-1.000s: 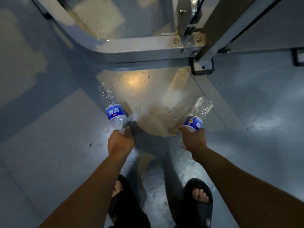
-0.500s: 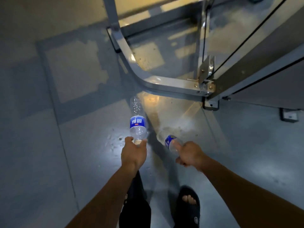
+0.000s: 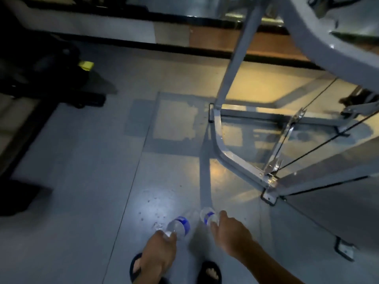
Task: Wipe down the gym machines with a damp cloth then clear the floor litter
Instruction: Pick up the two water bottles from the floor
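Clearing floor litter is the step in hand, judging by what the hands carry. Nearest, two sandalled feet (image 3: 209,271) stand on the grey floor (image 3: 82,201). Just above them the left hand (image 3: 159,252) grips a clear plastic bottle with a blue label (image 3: 178,225) by its neck end, fingers curled round it; the right hand (image 3: 230,232) holds a second blue-labelled bottle (image 3: 209,217) the same way. Both bottles are off the floor, close together but apart. Beyond, the grey machine frame (image 3: 231,158) stands bolted to the floor, and far left sits dark equipment with a yellow tag (image 3: 86,65).

Compared with half a second ago, the head has lifted, the hands have drawn nearer the body, and the frame lies farther off.

Next, likely, comes carrying both bottles to a bin, none of which is in view.
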